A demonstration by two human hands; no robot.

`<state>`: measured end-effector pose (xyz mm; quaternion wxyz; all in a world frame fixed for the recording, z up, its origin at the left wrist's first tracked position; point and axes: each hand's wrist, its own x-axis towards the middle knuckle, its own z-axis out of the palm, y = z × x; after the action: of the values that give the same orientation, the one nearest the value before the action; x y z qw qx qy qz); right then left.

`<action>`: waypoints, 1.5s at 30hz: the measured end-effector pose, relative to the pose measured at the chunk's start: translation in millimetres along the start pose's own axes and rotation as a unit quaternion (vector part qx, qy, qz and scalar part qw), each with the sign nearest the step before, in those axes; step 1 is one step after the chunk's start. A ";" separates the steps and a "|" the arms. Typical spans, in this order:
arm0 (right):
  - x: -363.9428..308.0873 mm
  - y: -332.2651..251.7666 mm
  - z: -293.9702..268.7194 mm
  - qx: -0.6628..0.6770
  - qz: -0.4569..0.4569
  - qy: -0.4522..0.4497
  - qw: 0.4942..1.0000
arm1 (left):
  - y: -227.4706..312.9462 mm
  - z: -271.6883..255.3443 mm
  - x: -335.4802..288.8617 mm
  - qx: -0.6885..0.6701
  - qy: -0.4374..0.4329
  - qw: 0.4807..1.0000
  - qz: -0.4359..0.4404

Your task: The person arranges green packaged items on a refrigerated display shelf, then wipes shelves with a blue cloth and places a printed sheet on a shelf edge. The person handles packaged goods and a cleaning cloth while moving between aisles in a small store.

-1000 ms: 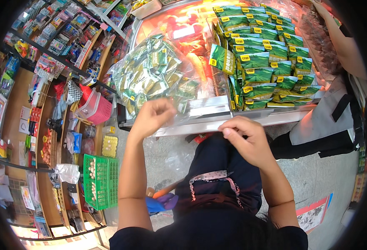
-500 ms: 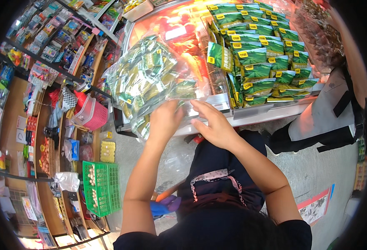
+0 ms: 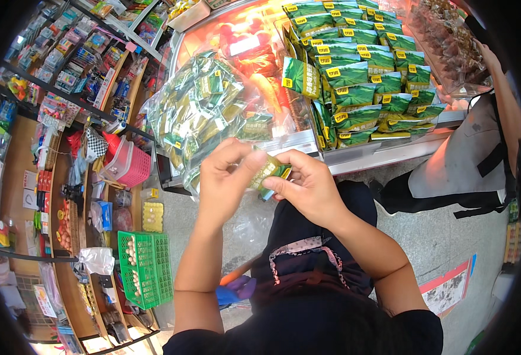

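Between my two hands, in front of the counter, is a small green and gold snack packet (image 3: 267, 171). My left hand (image 3: 231, 174) pinches its left side with the thumb on top. At its right edge my right hand (image 3: 306, 184) grips with thumb and fingers. Just beyond my left hand lies a large clear plastic bag (image 3: 204, 112), bulging with several similar packets. Ahead to the right, rows of green packets (image 3: 355, 77) with yellow labels stand in a display; one leans out at its left end.
Beyond the bag lie orange-red goods (image 3: 254, 59) under warm light. Another person (image 3: 464, 154) in a grey apron stands at the right by clear-wrapped brown goods (image 3: 444, 47). On the left are shelves, a pink basket (image 3: 129, 163) and a green crate (image 3: 148, 269) holding eggs.
My hands have drawn slightly back from the bag, and a snack packet now shows between them. The view has shifted slightly; the display rows appear a little further left.
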<state>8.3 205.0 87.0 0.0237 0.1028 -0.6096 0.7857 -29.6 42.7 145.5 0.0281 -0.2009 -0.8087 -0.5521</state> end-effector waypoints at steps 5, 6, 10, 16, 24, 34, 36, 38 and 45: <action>-1.4 -13.2 -4.0 0.104 0.085 -0.026 0.991 | 9.9 8.9 -3.6 -0.136 0.033 0.986 -0.096; -0.5 -16.4 -5.6 0.114 0.096 -0.026 0.988 | 11.0 8.4 -2.8 -0.116 0.032 0.989 -0.086; -0.9 -14.0 -14.9 0.096 0.134 -0.041 0.985 | 11.1 6.7 -1.5 -0.027 0.058 0.997 -0.032; -8.9 -17.4 2.1 0.053 -0.007 0.029 0.998 | 5.0 24.2 -8.7 -0.264 0.151 0.949 -0.080; -9.7 -6.8 2.9 0.012 -0.061 -0.039 0.997 | 25.0 -0.8 31.3 -0.223 0.141 0.964 0.027; -15.8 -15.6 -16.9 -0.062 -0.093 -0.092 0.990 | 55.8 -8.2 206.7 0.230 -0.185 0.955 -0.009; -15.1 -13.1 -22.8 -0.065 -0.088 -0.088 0.990 | 71.8 5.9 209.4 0.273 -0.170 0.947 -0.007; -15.1 -10.4 -24.5 -0.063 -0.083 -0.086 0.991 | 80.1 9.1 215.4 0.276 -0.135 0.951 -0.032; -16.4 -8.7 -26.2 -0.057 -0.060 -0.090 0.993 | 78.1 -9.9 235.6 0.234 -0.190 0.949 -0.090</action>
<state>22.2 234.0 86.0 0.0214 0.2076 -0.6457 0.7345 -219.7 127.3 281.2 -0.1292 -0.2165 -0.9202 -0.2994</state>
